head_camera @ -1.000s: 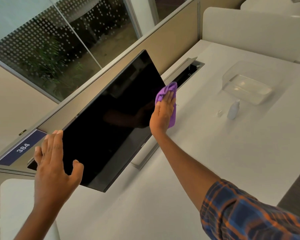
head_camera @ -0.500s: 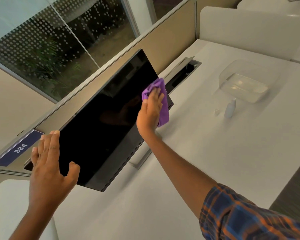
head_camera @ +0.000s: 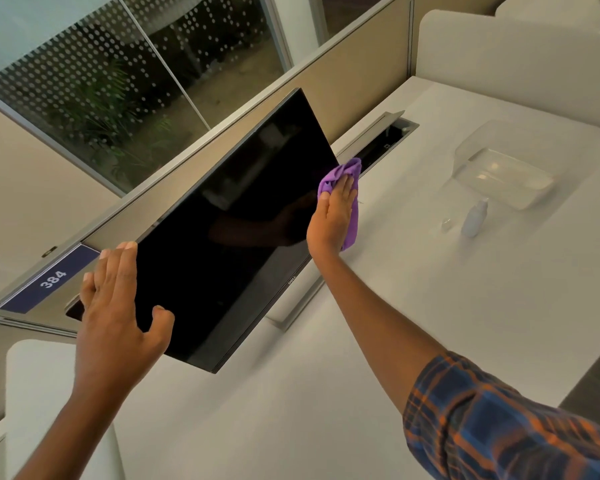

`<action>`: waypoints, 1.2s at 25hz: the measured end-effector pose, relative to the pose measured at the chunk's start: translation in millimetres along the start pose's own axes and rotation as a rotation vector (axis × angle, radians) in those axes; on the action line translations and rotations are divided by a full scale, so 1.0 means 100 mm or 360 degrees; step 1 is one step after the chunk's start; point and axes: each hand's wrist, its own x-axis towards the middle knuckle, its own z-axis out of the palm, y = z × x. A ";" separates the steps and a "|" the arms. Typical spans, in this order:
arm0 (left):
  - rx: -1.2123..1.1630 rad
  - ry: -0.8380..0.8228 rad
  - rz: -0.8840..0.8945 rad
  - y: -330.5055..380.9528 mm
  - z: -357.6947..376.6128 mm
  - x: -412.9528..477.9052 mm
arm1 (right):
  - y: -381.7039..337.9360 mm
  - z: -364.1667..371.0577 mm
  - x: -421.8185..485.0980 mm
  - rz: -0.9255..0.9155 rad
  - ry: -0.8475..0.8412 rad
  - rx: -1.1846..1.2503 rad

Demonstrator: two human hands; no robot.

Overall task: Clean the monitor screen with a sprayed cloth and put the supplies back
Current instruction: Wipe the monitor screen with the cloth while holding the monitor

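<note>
A black monitor [head_camera: 229, 223] stands on the white desk [head_camera: 430, 323], its screen dark. My right hand [head_camera: 331, 220] presses a purple cloth [head_camera: 342, 176] flat against the screen's right edge. My left hand [head_camera: 118, 306] rests on the monitor's left edge, fingers spread, thumb on the screen side. A small white spray bottle [head_camera: 475, 218] stands on the desk to the right, with its clear cap [head_camera: 446, 223] lying beside it. Behind the bottle sits a clear plastic container [head_camera: 503, 168].
A cable hatch [head_camera: 385, 135] is open in the desk behind the monitor. A beige partition [head_camera: 354, 74] with glass above runs along the back; a blue label reads 384 [head_camera: 52, 279]. White dividers stand at the far right and near left.
My right hand with the cloth has slid from further in on the screen back to its right edge. My left hand has stayed on the left edge.
</note>
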 end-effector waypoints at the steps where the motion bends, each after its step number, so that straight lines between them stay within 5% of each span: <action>1: 0.0003 0.0008 -0.0006 0.01 0.00 -0.01 | 0.05 0.01 -0.04 0.0077 -0.0003 0.0003; 11: -0.0032 0.0025 -0.0039 0.07 -0.02 -0.12 | 0.13 0.08 -0.76 0.0310 -0.0010 -0.0153; 30: -0.0118 -0.0068 -0.0087 0.19 -0.11 -0.19 | 0.05 0.32 -2.84 0.0465 -0.0339 0.0368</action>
